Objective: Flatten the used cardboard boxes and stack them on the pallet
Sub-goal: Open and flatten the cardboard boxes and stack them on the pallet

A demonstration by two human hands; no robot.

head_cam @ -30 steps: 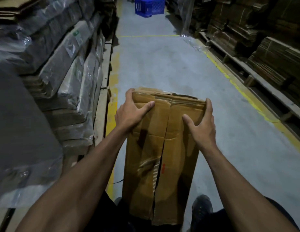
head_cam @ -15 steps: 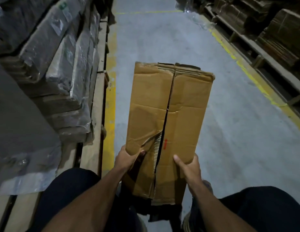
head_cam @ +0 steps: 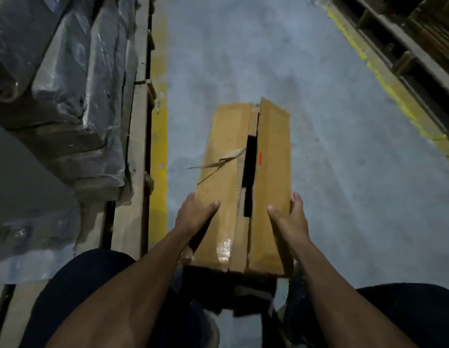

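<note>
The cardboard box (head_cam: 246, 187) is not yet flat. It lies lengthwise in front of the person, its far end toward the concrete floor (head_cam: 331, 151) and its near end raised between the knees, and it looks to be held off the ground rather than resting on it, though the underside is hidden. Its top face is split along the middle seam, the two flaps parted enough to show a dark gap into the inside, so the box appears to keep some depth. A loose strip of tape (head_cam: 218, 163) curls off the left flap. Judging from this, the collapsing is partway at best, and carrying the box to a stack has not begun.

To the left, just beyond the yellow line (head_cam: 158, 136), a wooden pallet (head_cam: 138, 136) bears tall bundles of flattened cardboard wrapped in plastic film (head_cam: 93, 79). That looks like the place where the box should end up, and it is near at hand. More pallets run along the right edge of the aisle.

Both arms reach forward and down, roughly parallel. The left hand (head_cam: 193, 216) clasps the left edge of the box near its close end, thumb laid across the top face and fingers wrapped down the side out of sight. The right hand (head_cam: 291, 217) mirrors it on the right edge, thumb on top and fingers curled round the rim. The hands are apart, with the box clamped between them.
</note>
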